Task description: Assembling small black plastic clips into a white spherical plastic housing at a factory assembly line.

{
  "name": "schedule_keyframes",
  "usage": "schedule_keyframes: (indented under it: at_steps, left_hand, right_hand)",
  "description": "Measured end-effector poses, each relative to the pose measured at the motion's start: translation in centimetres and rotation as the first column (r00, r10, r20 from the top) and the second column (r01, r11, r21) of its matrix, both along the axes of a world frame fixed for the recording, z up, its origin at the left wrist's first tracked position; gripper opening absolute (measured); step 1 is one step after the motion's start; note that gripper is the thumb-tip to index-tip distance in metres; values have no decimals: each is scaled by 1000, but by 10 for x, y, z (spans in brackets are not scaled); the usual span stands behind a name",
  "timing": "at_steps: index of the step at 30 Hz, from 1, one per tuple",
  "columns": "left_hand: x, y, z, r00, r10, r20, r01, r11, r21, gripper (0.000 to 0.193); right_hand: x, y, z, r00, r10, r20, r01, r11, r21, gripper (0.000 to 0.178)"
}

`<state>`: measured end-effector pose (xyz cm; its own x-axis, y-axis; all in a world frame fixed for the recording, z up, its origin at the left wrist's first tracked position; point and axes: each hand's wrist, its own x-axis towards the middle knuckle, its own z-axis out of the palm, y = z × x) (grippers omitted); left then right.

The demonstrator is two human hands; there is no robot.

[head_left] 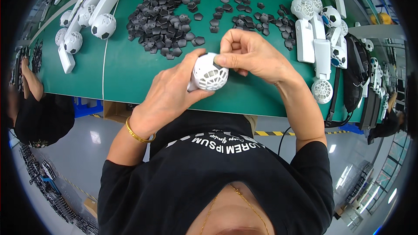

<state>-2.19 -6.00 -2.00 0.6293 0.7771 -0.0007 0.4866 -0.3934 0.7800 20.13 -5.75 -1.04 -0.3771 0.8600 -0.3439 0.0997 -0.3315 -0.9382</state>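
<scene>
White ball-shaped fan head [210, 72] gripped by both hands' fingers [194, 56], black pentagon pieces [163, 17] heaped behind

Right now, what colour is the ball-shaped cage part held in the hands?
White, with open grid-like cells; the ball-shaped cage part shows best in the head view, against the green table.

White ball-shaped fan [210, 72] in hand.
Its round lattice head, open cells showing, sits between both hands above the green table edge, handle hidden behind the left palm.
</scene>
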Motion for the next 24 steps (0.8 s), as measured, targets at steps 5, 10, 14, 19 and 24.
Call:
schedule_keyframes:
  at_steps: [5, 10, 14, 19, 24]
  left_hand:
    - [0, -1, 3, 997, -63, -33, 64, 998, 24, 67]
    - [2, 5, 5, 995, -89, -50, 88, 996, -31, 67]
    - [2, 8, 5, 994, -92, -52, 90, 995, -31, 69]
    - [-3, 9, 6, 997, -60, -39, 55, 992, -117, 78]
    - [-8, 9, 9, 995, -73, -68, 66, 993, -101, 78]
  right_hand:
    - [11, 10, -10, 989, 117, -94, -135, 967, -215, 28]
    - [14, 14, -10, 989, 126, -73, -139, 965, -224, 26]
    - [9, 34, -10, 981, 127, 147, -148, 979, 138, 19]
    - [9, 62, -38, 644, -488, 589, -397, 444, 803, 14]
    - [7, 65, -39, 472, -492, 731, -625, 398, 671, 14]
